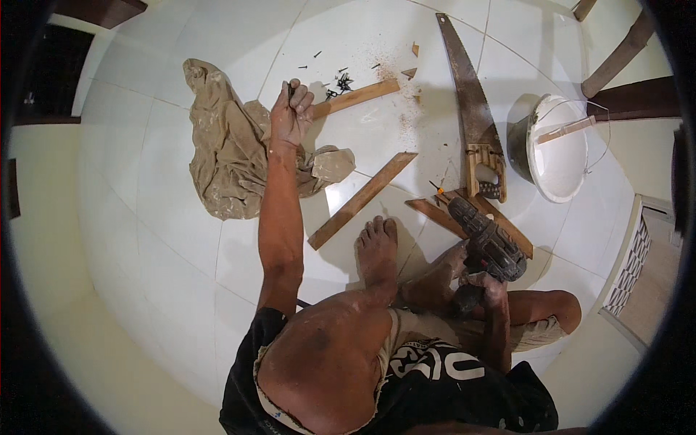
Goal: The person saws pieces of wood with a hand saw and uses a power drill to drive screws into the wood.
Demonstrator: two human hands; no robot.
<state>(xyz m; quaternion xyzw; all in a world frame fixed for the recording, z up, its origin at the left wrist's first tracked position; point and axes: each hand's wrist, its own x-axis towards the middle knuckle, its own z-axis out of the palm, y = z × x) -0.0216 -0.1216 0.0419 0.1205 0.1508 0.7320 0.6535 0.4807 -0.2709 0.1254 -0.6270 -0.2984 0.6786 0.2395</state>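
Observation:
My left hand (291, 112) is stretched out over the white tile floor, fingers closed on a dark screw, beside a short wooden strip (359, 96) and a small pile of dark screws (338, 82). My right hand (484, 284) grips the handle of a black cordless drill (486, 239), whose bit points at a wooden piece (471, 206) near my bare foot (378, 250). A longer wooden strip (362, 199) lies diagonally in front of that foot.
A handsaw (473, 109) with a wooden handle lies to the right. A white bucket (557, 148) holds a small wooden stick. A crumpled beige cloth (232, 148) lies under my left forearm. Sawdust and wood chips are scattered near the screws.

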